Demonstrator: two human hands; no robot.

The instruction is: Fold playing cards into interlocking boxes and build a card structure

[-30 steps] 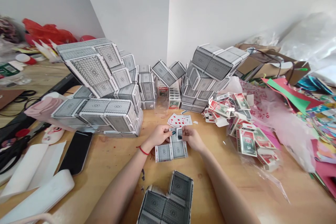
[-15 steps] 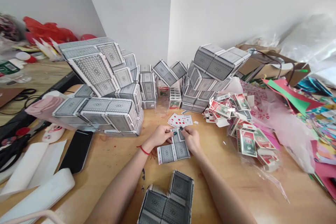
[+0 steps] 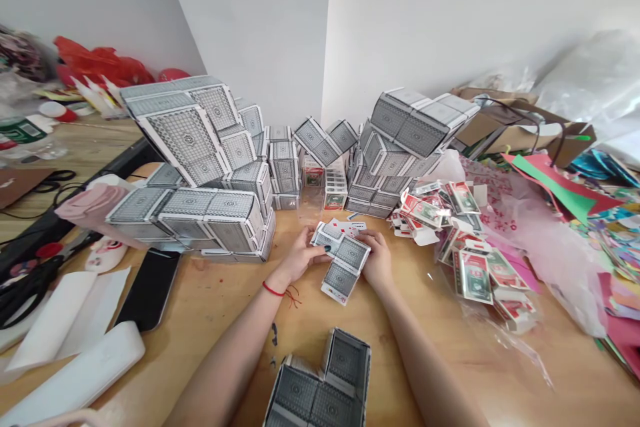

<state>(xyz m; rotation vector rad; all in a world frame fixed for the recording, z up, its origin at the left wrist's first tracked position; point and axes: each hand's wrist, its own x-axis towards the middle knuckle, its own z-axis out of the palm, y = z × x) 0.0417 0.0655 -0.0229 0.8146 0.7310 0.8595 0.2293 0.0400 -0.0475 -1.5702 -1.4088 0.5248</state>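
Observation:
My left hand (image 3: 300,259) and my right hand (image 3: 377,260) both grip a small block folded from grey-backed playing cards (image 3: 343,261), lifted and tilted above the wooden table (image 3: 215,307). The left fingers pinch its upper left corner; the right hand cups its right side. A red string sits on my left wrist. Behind the block lie loose face-up red-suit cards (image 3: 349,227). A finished card block (image 3: 320,387) sits close to me at the bottom centre.
Large card-block structures stand at the left (image 3: 200,167) and at the back right (image 3: 405,140). Empty red-and-green card boxes (image 3: 465,247) pile up on the right beside coloured paper (image 3: 565,187). A black phone (image 3: 150,287) and white paper rolls (image 3: 75,360) lie on the left.
The card block has been lifted off the table and turned, tilting diagonally between my hands. Both hands shifted slightly up and away from me.

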